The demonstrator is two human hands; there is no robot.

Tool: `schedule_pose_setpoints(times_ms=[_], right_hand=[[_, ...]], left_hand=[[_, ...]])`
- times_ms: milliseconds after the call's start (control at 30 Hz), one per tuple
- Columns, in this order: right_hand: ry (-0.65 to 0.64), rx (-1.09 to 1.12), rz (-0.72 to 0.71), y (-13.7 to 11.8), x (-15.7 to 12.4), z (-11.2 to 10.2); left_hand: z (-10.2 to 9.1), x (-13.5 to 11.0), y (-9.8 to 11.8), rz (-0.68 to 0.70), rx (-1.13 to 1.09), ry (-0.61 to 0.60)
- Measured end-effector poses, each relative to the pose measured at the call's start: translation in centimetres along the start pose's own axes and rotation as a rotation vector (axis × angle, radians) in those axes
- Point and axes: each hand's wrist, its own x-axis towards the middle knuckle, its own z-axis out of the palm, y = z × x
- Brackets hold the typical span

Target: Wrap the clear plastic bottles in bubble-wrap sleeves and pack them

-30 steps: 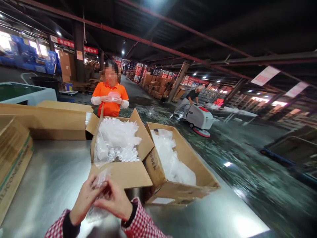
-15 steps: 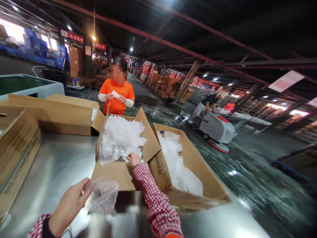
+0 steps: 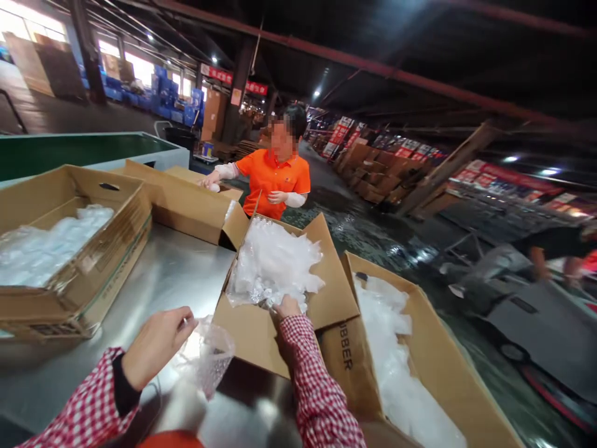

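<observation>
My left hand (image 3: 156,342) is closed on the edge of a clear bubble-wrap bag (image 3: 212,351), which hangs above the metal table with its mouth open. At the front of the middle cardboard box (image 3: 249,330), my right hand (image 3: 286,307) reaches in with fingers curled down among small clear pieces. Its fingertips are hidden, so what they grip cannot be made out. Behind that hand, a heap of crumpled translucent plastic bags (image 3: 275,255) fills the box.
To the right stands another open box (image 3: 347,367) of white translucent bags. A box (image 3: 116,249) of wrapped items is at left on the metal table (image 3: 186,267). Across from me, a co-worker (image 3: 275,180) in orange reaches toward a box. A floor-cleaning machine (image 3: 550,330) is at right.
My view has swung left, so the boxes appear farther right. My right hand stays at the box's front, my left still holds the bag. The co-worker's arm has moved out to a box.
</observation>
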Motion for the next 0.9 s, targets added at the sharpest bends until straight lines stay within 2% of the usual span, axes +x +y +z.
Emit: schedule_pose_setpoints(times_ms=[67, 100, 167, 233, 300, 367, 467, 600, 700, 800, 900], right_hand=[[0.070, 0.053, -0.050, 0.2, -1.7, -2.0], [0.116, 0.148, -0.106, 0.1, -2.8, -3.1], [0.202, 0.497, -0.279, -0.4, -5.7, -5.3], [0.236, 0.897, -0.489, -1.5, -9.1, -6.9], [0.197, 1.062, -0.664, -3.0, -12.6, -7.8], [0.141, 1.003, -0.794, -4.5, -15.3, -7.9], [0.081, 0.828, -0.921, -6.1, -17.5, -6.9], [0.051, 0.615, -1.030, -7.5, -18.0, -5.9], [-0.046, 0.409, -1.159, -8.6, -18.0, -5.8], [-0.124, 0.267, -1.149, -9.2, -18.1, -4.9], [-0.089, 0.268, -1.080, -8.8, -18.1, -3.0]], left_hand=[[0.2, 0.5, -0.3, -0.014, 0.008, 0.014], [0.4, 0.8, -0.3, -0.009, 0.013, 0.024], [0.9, 1.6, -0.1, 0.014, 0.001, 0.041], [1.3, 2.2, 0.4, 0.042, -0.039, 0.036], [1.7, 2.6, 1.0, 0.068, -0.099, 0.015], [2.0, 2.7, 1.5, 0.095, -0.149, 0.019], [2.1, 2.4, 1.9, 0.135, -0.208, 0.055], [2.0, 1.5, 2.3, 0.186, -0.317, 0.043], [2.0, 1.0, 2.5, 0.204, -0.386, 0.083], [2.3, 0.7, 2.7, 0.195, -0.410, 0.075], [3.4, 0.2, 3.0, 0.226, -0.426, 0.001]])
